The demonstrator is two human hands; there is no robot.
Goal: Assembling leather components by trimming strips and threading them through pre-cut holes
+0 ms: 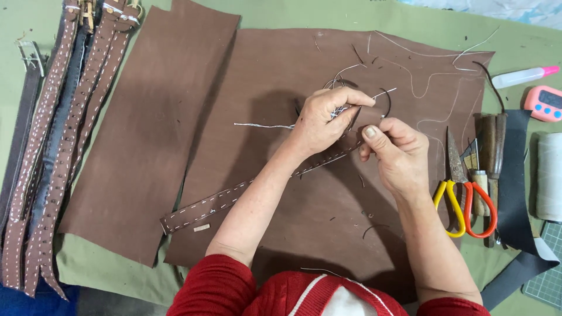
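Head view. The left hand (321, 120), near the centre of the frame, has its fingers pressed together, pinching a tangle of white thread (338, 110) above the upper end of a brown leather strap (246, 190). One strand of the thread runs out toward 9 o'clock from the hand. The right hand (395, 153), just beside the left at its 4 o'clock, has thumb and forefinger closed on the strap's end; whether a needle sits between them cannot be told. The strap, edged with white stitching, lies diagonally from the hands toward 8 o'clock across a large brown leather sheet (328, 210). A second brown leather panel (149, 134) lies at 9 o'clock of the sheet, overlapped by it. At the far 9 o'clock edge, a row of finished stitched belts (55, 146) lies on the green cloth (105, 269). At 3 o'clock of the right hand lie scissors with yellow and red handles (465, 202), other hand tools, a white thread spool (549, 175), a pink timer (544, 103) and a small glue bottle (521, 76).
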